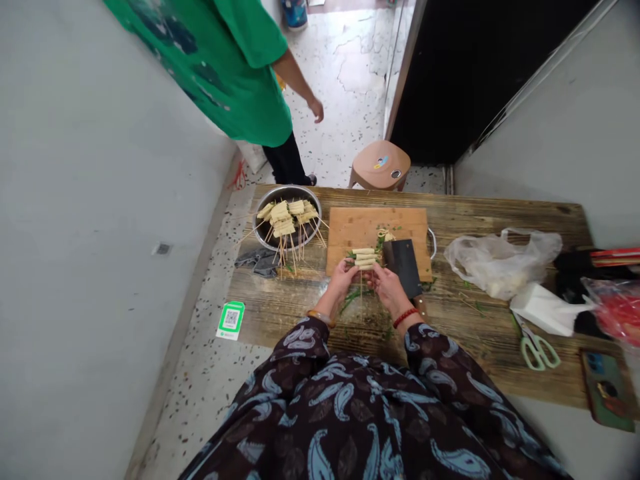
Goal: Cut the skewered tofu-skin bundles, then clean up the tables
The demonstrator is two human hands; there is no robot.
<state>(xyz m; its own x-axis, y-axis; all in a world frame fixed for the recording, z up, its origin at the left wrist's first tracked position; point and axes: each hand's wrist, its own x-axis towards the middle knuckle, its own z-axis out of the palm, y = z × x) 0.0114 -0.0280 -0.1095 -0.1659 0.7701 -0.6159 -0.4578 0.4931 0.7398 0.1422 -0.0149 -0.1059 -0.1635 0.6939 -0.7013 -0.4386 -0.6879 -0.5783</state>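
Between my two hands is a skewer of pale rolls (365, 259) with green bits at their ends, held over the near edge of a wooden cutting board (350, 230). My left hand (342, 279) grips its left side and my right hand (387, 287) its right side, fingers closed. A thin stick hangs down below the rolls. Just right of my right hand lies a dark-bladed cleaver (404, 268) on the board, its handle toward me. Trimmed scraps (385, 235) sit behind the blade. A metal bowl (257, 233) at the left holds several similar skewers (284, 217).
On the right are a plastic bag (505, 260), white tissue pack (547, 309), scissors (539, 350) and phone (607, 390). A grey cloth (260, 262) and QR card (231, 320) lie left. Beyond the table stand a stool (381, 163) and a person in a green shirt (240, 80).
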